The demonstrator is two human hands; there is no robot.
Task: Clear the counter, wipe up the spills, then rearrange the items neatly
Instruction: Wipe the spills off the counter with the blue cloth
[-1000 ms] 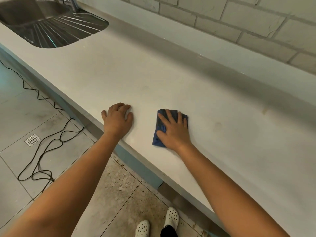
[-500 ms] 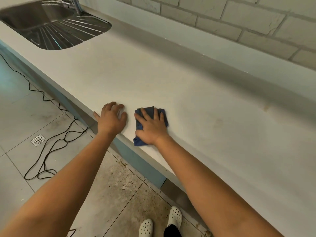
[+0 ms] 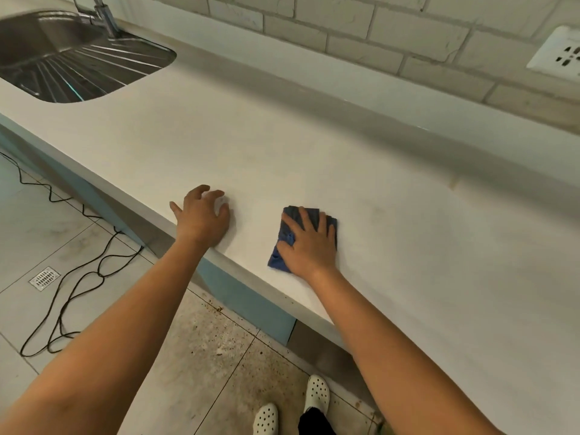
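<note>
A folded dark blue cloth [image 3: 314, 215] lies on the white counter [image 3: 314, 152] near its front edge. My right hand [image 3: 309, 243] presses flat on the cloth with fingers spread, covering most of it. My left hand [image 3: 202, 219] rests on the bare counter at the front edge, to the left of the cloth, fingers loosely bent and holding nothing. A faint brownish stain [image 3: 453, 183] shows near the back ledge, and a dull smudge [image 3: 376, 211] lies to the right of the cloth.
A steel sink [image 3: 72, 61] with a tap [image 3: 105, 17] is set into the counter at the far left. A wall socket [image 3: 561, 54] sits at the upper right. On the tiled floor lie a black cable [image 3: 72, 296], a drain grate [image 3: 44, 278] and brown crumbs [image 3: 219, 334].
My right hand slid the cloth left toward my left hand, then back to the right, away from it. My left hand stayed at the counter's edge.
</note>
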